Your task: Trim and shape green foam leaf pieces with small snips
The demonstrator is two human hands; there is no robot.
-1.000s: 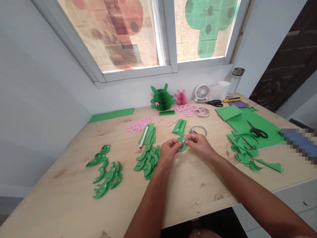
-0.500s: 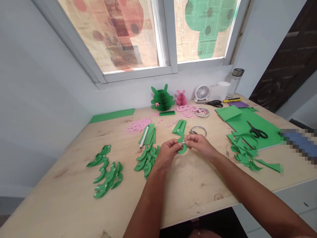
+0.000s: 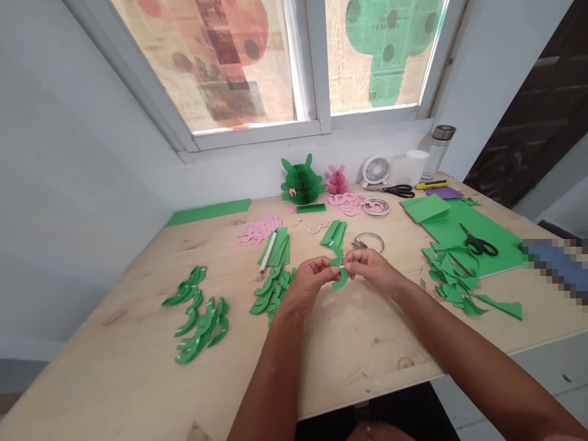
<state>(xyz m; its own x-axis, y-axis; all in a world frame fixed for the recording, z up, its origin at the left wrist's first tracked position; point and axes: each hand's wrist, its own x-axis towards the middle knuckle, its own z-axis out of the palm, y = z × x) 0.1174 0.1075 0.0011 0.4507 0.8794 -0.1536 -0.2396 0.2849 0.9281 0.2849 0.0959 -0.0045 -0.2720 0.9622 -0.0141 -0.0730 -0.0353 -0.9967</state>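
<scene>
Between my two hands, above the middle of the table, is a curved green paper strip point(image 3: 339, 284) with small white patches on it. My left hand point(image 3: 313, 280) pinches its left side between thumb and fingers. From the right, my right hand point(image 3: 371, 267) pinches at the same strip, its fingertips beside a white patch. Just behind the strip lies a folded green paper point(image 3: 334, 233). A roll of tape point(image 3: 375, 207) and a thin ring point(image 3: 369, 235) with a small metal tool lie behind my right hand. Curved green pieces point(image 3: 271, 291) are piled left of my left hand.
More green pieces point(image 3: 202, 334) lie at the left. Pink cutouts point(image 3: 260, 229), a white pen point(image 3: 268, 252), green and pink paper figures point(image 3: 302, 182), and a small fan point(image 3: 375, 169) stand or lie farther back. Scissors point(image 3: 478, 242), green sheets and scraps point(image 3: 454, 275) are at the right.
The lower end of the green strip has shifted slightly and looks narrower. Both hands keep their pinch in nearly the same place. The camera view has moved slightly.
</scene>
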